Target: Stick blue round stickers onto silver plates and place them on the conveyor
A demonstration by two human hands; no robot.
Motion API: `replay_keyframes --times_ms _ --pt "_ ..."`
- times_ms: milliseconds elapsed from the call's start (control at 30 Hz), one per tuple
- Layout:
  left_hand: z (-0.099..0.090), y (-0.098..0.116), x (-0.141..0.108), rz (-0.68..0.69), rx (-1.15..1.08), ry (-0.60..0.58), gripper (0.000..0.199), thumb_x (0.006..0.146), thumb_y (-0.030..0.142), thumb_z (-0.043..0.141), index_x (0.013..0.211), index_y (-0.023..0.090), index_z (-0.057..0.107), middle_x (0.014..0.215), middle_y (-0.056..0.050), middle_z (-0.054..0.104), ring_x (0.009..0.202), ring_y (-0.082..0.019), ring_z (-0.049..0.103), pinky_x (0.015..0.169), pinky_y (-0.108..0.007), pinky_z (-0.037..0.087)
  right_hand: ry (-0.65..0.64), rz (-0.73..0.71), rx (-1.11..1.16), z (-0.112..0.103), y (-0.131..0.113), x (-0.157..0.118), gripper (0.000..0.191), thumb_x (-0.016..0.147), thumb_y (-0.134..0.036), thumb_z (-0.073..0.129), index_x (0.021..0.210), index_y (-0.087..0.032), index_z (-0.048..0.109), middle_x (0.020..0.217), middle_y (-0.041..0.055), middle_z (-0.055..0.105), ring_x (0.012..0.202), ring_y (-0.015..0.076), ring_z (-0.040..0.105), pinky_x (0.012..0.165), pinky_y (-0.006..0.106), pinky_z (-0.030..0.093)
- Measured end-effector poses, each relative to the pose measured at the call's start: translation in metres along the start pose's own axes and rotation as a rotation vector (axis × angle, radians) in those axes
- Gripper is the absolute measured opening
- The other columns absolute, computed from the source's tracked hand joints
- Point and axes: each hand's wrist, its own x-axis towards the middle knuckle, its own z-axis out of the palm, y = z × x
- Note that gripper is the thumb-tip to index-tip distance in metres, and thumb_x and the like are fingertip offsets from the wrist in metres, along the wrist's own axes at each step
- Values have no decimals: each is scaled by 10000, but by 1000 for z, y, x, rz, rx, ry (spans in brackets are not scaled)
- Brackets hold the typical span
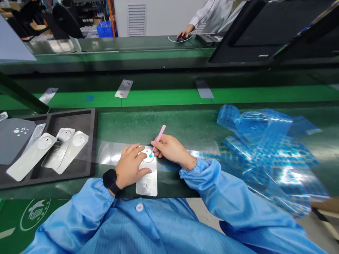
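Observation:
Pinched in my right hand [169, 150] is a slim pink tool, probably tweezers [160, 134], pointing down at a small blue round sticker [151, 155]. The sticker is at the circular camera area of a silvery phone back panel [147, 183], which lies on the green bench in front of me. My left hand [131, 164] rests on the panel's left side, fingers spread and thumb across its middle. The fingers cover part of the circular area. A strip of clear film [108, 152] runs across the bench by the panel.
At left, a black tray [92, 141] bears several similar panels [33, 155] and a grey sheet [16, 141]. Crumpled clear film with blue dots [267, 141] spreads at right. More panels [124, 89] lie on the green belt [164, 96] beyond. Across it, another person's hand [186, 31] holds a mouse.

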Motion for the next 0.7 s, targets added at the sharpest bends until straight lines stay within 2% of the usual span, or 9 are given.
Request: replay_keyframes --times_ms 400,700 --pt "4 0 -3 52 -3 73 343 751 413 751 978 178 648 1232 -135 631 1218 -337 502 976 -518 404 -6 35 -53 -1 -1 1 212 893 -150 555 682 -160 554 544 -8 639 445 85 591 441 170 492" --pt "0 1 -2 53 1 23 310 781 402 716 1014 201 678 1254 -136 604 1235 -345 468 967 -528 389 9 -18 -103 -1 5 2 188 888 -171 557 701 -176 553 576 -6 657 467 103 615 462 193 505"
